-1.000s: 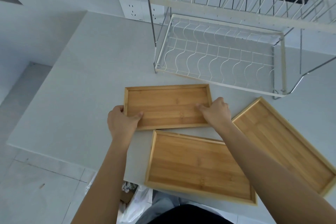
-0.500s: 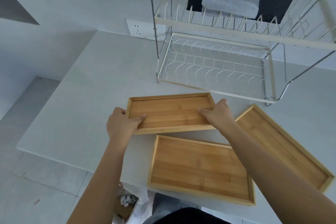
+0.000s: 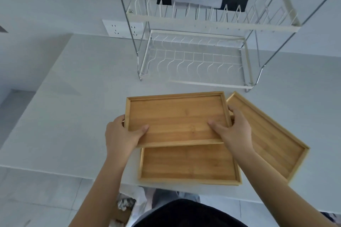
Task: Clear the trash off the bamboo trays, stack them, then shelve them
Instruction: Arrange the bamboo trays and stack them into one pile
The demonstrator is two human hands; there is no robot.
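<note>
Three bare bamboo trays are in the head view. I hold the top tray (image 3: 177, 116) lifted off the counter: my left hand (image 3: 120, 135) grips its left end, thumb inside, and my right hand (image 3: 233, 130) grips its right end. It hangs over the far part of a second tray (image 3: 188, 164) lying flat near the counter's front edge. A third tray (image 3: 267, 134) lies angled to the right, partly behind my right forearm. No trash shows on any tray.
A two-tier white wire dish rack (image 3: 195, 64) stands at the back of the grey counter (image 3: 73, 107), with cloths hanging behind it. A wall socket (image 3: 122, 29) sits to its left. Below the counter's front edge, a box with crumpled trash (image 3: 125, 206) rests on the floor.
Both hands have lifted the far tray off the counter and brought it toward me, so it now overlaps the near tray. The camera has tilted up a little.
</note>
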